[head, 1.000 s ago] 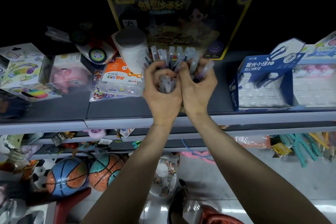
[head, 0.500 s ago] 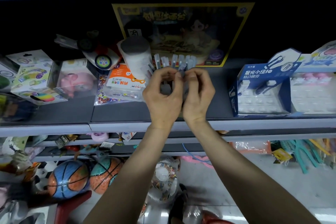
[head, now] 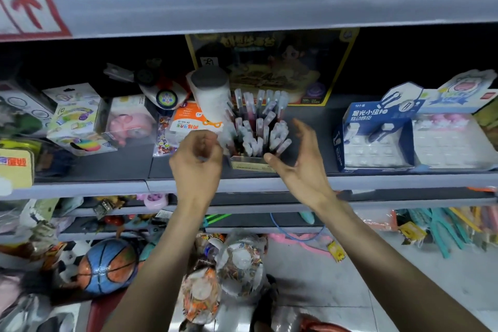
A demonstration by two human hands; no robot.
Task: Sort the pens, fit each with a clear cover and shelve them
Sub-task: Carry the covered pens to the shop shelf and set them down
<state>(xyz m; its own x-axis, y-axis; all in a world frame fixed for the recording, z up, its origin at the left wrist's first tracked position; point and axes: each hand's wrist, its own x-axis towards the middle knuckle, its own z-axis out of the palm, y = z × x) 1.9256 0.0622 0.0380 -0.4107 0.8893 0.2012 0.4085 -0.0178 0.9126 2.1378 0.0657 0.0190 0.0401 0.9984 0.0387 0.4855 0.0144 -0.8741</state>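
A bunch of pens with clear covers (head: 256, 127) stands upright in a small display box (head: 250, 164) on the dark shelf (head: 107, 170), in front of a yellow-framed toy box. My left hand (head: 196, 162) hovers just left of the pens, fingers loosely curled, nothing visible in it. To the right of the display box, my right hand (head: 299, 159) is spread wide with straight fingers, its thumb tip close to the box's front corner. Neither hand touches the pens.
A white roll (head: 210, 94) and an orange-labelled pack (head: 194, 121) stand left of the pens. A blue eraser display box (head: 374, 137) is at the right. Toys fill the shelf's left side; basketballs (head: 107, 267) and bagged goods lie below.
Both hands have let go of the pen bunch and drawn apart, left hand to the left, right hand to the right. The pens now stand alone in their box.
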